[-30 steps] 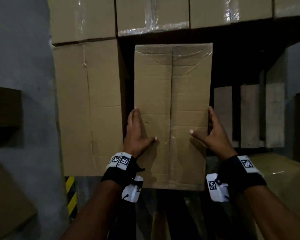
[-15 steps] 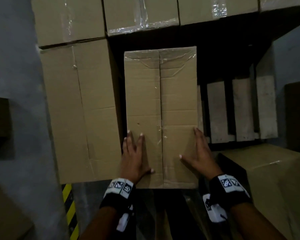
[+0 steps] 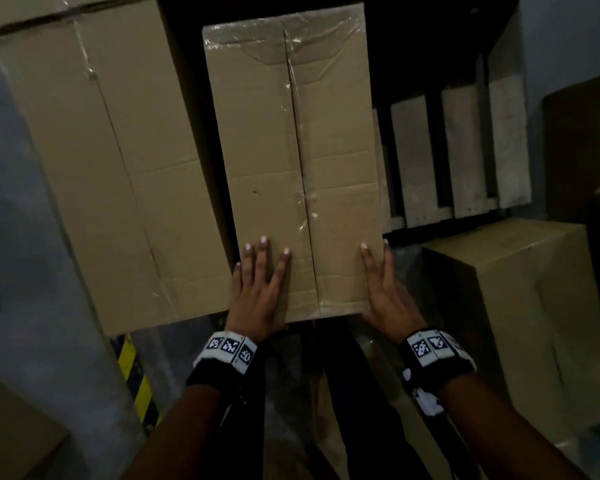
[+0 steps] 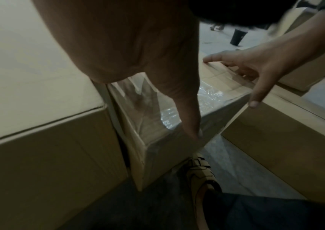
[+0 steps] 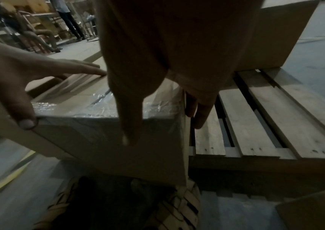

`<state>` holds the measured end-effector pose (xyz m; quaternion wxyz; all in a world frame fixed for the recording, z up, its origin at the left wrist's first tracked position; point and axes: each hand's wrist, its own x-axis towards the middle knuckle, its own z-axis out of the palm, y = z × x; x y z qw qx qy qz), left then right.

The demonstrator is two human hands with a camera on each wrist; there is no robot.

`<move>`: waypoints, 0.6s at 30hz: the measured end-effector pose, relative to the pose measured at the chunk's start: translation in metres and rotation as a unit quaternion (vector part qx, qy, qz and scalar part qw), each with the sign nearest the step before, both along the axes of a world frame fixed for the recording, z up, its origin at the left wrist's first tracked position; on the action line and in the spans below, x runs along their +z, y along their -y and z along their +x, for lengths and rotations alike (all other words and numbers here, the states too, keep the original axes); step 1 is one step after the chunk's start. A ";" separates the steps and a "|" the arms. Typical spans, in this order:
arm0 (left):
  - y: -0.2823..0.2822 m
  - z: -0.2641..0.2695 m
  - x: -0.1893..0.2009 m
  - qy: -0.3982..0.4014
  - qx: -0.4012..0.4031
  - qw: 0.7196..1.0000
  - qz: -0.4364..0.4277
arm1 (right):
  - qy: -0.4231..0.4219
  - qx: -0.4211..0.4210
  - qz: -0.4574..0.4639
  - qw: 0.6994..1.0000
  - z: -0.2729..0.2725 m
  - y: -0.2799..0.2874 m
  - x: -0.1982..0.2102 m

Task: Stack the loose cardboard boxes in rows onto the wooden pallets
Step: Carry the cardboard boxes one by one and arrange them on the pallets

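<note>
Now | box (image 3: 293,161) is lying under both palms, on the pallet (image 3: 465,150) | left hand (image 3: 257,289), right hand (image 3: 385,289) pressing flat, fingers straight, gripping nothing | looking stiff, tape slick; better holding near corners

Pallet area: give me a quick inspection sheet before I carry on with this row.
Surface: wooden pallet, bare slats showing to the right of the box being placed; grey floor around it.
Job's things: taped cardboard box lying lengthwise on the pallet, near end overhanging toward the person; larger box beside it on the left with a narrow dark gap between; loose box at right, near the pallet's front edge.
Clutter: nothing seen.
Grips: left hand flat on the box top, fingers straight; right hand at the near right corner, fingers extended down the side.
Cables: nothing seen.
Surroundings: yellow-black floor marking; people and furniture far off in the right wrist view.
</note>
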<state>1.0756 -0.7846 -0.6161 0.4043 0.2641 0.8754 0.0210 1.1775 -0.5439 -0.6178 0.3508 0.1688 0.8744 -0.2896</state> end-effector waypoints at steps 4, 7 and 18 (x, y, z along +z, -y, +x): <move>-0.003 -0.009 0.001 -0.015 -0.012 1.000 0.002 | -0.045 -0.027 0.022 0.998 -0.008 -0.002 0.001; -0.006 -0.023 0.000 -0.030 -0.013 0.999 -0.004 | -0.071 -0.053 0.014 0.996 -0.020 -0.009 -0.002; -0.012 -0.026 0.009 0.066 -0.004 0.998 0.009 | -0.090 -0.040 -0.034 0.995 -0.030 -0.025 -0.015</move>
